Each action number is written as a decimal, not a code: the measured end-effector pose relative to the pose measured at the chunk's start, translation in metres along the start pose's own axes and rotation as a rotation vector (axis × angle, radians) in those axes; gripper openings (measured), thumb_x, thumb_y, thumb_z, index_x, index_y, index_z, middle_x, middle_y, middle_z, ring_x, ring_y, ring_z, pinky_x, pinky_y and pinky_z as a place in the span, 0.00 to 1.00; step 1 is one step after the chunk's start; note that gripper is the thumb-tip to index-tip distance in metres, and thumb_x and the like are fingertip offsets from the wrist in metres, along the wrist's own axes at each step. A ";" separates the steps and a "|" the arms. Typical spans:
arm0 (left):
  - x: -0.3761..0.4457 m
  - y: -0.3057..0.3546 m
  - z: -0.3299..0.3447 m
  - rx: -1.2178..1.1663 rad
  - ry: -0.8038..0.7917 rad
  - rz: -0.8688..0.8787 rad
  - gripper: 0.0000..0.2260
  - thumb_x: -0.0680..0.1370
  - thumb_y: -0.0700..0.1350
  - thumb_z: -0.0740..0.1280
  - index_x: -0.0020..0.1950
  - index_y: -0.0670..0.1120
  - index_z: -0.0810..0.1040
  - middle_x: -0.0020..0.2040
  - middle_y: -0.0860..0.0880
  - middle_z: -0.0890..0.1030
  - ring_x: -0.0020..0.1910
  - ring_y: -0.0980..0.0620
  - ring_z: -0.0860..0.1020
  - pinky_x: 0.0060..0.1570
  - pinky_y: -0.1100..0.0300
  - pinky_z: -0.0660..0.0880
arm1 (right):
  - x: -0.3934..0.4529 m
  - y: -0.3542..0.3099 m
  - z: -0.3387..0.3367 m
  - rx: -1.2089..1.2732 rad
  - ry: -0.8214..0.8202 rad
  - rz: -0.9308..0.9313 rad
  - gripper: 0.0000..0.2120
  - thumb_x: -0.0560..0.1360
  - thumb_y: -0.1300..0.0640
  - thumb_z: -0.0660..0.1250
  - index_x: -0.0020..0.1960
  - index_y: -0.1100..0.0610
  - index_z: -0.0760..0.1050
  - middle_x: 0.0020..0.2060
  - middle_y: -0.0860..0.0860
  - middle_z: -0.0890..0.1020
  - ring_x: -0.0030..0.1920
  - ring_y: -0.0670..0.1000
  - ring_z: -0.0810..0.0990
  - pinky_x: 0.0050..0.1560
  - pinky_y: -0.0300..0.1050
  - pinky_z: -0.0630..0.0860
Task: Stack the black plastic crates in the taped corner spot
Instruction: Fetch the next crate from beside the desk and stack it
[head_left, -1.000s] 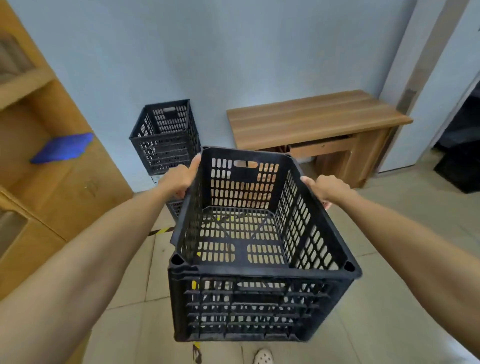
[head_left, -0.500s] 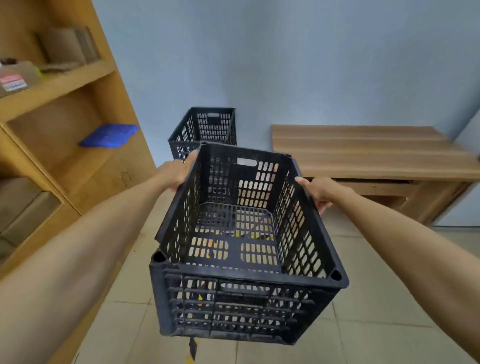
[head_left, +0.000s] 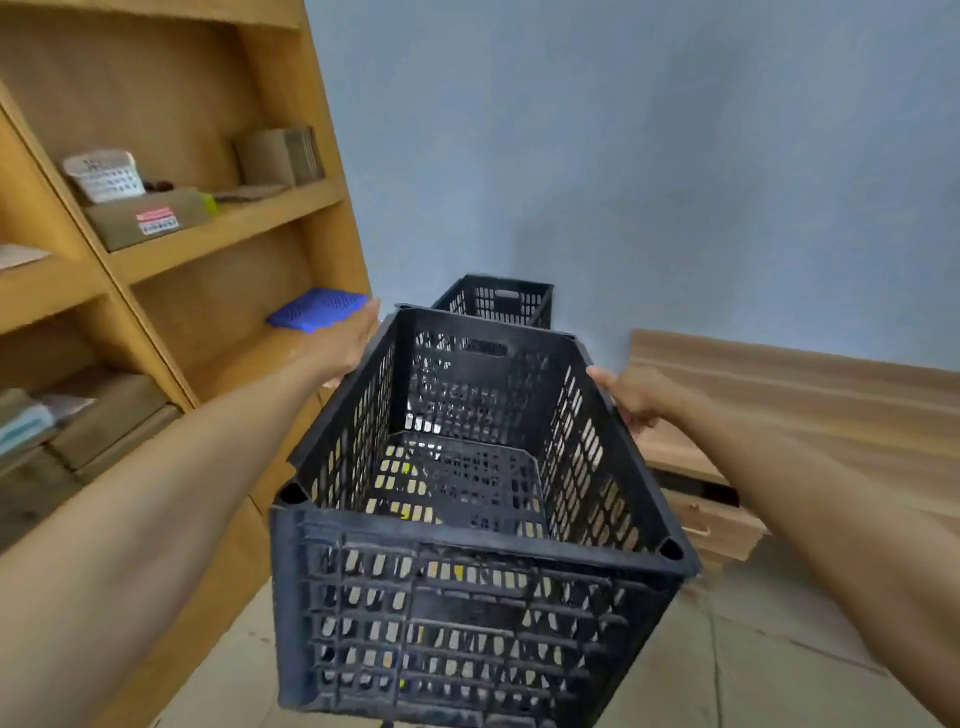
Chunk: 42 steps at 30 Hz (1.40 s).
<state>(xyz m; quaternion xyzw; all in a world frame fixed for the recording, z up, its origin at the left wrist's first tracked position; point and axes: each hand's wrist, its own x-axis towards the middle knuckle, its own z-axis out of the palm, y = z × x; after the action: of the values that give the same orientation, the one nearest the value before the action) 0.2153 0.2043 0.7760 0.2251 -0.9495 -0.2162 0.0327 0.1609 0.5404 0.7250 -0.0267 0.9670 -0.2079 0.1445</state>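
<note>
I carry an empty black perforated plastic crate (head_left: 467, 597) in front of me, held up off the floor. My left hand (head_left: 348, 340) grips its left side near the far corner. My right hand (head_left: 631, 397) grips the right side rim. Straight ahead, against the blue wall, stands a stack of black crates (head_left: 496, 301); only its top crate shows above the far rim of the one I hold. Bits of yellow floor tape (head_left: 408, 470) show through the held crate's holes.
A wooden shelf unit (head_left: 223, 234) fills the left side, holding cardboard boxes, a white basket and a blue tray (head_left: 317, 309). A low wooden desk (head_left: 789, 395) with a drawer stands on the right. Beige floor tiles (head_left: 753, 649) lie below.
The view has swung left and come closer to the corner. The held crate has risen and now hides most of the crate stack. Both hands keep the same grip.
</note>
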 end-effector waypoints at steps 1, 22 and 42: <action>0.006 0.003 -0.004 0.007 0.033 -0.036 0.24 0.85 0.50 0.46 0.76 0.39 0.63 0.48 0.36 0.78 0.49 0.38 0.77 0.53 0.50 0.71 | 0.011 -0.005 -0.013 0.007 0.017 -0.029 0.36 0.81 0.39 0.43 0.28 0.61 0.71 0.26 0.59 0.78 0.28 0.57 0.77 0.34 0.45 0.73; 0.241 -0.064 -0.144 0.106 0.216 -0.093 0.35 0.80 0.65 0.48 0.58 0.36 0.77 0.61 0.34 0.78 0.55 0.40 0.76 0.60 0.49 0.70 | 0.270 -0.248 -0.085 -0.300 0.056 -0.429 0.20 0.78 0.61 0.61 0.28 0.55 0.63 0.42 0.61 0.84 0.41 0.58 0.81 0.32 0.42 0.67; 0.540 -0.064 -0.188 0.120 0.264 -0.004 0.22 0.73 0.56 0.72 0.29 0.39 0.75 0.27 0.44 0.73 0.30 0.46 0.72 0.32 0.57 0.64 | 0.528 -0.367 -0.120 -0.197 0.321 -0.426 0.24 0.80 0.44 0.58 0.31 0.59 0.65 0.30 0.53 0.70 0.39 0.58 0.73 0.41 0.46 0.68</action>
<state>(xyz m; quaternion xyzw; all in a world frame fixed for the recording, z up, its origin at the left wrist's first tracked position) -0.2130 -0.1597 0.8995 0.2549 -0.9477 -0.1277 0.1436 -0.3825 0.1936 0.8378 -0.2098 0.9658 -0.1401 -0.0605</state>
